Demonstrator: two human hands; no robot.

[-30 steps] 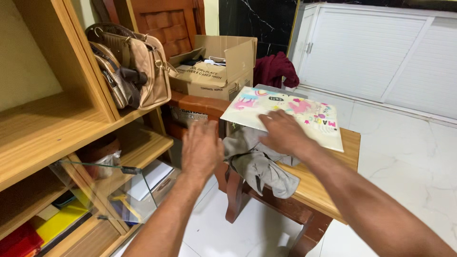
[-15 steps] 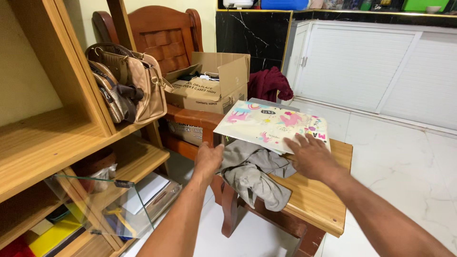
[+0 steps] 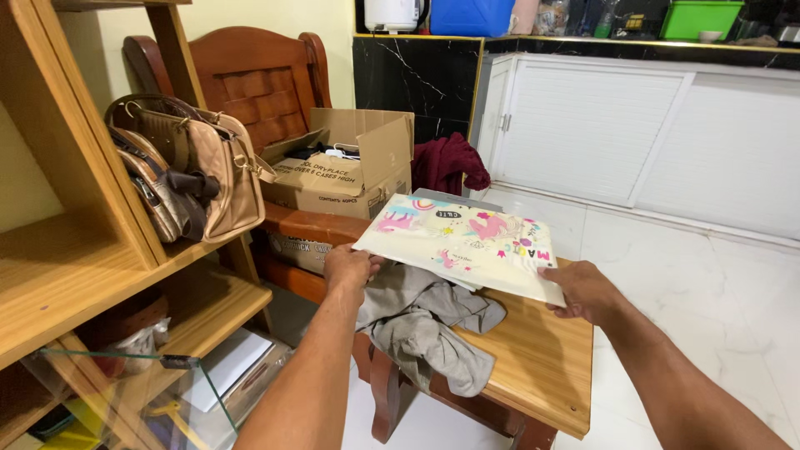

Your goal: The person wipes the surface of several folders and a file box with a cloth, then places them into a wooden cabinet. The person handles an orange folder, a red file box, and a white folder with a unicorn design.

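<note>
Two hands carry the load: left hand (image 3: 348, 267) pinches the near-left corner of the flat colourful printed packet (image 3: 458, 242), right hand (image 3: 583, 290) clamps its right corner, so it rides level above the grey cloth (image 3: 429, 321) on the wooden counter (image 3: 542, 367).

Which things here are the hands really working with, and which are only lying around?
In hand:
left hand and right hand, each gripping one end of the flat colourful packet
grey cloth under it, on the wooden table

Lying about:
cardboard box
handbags on the shelf
dark red cloth
</note>
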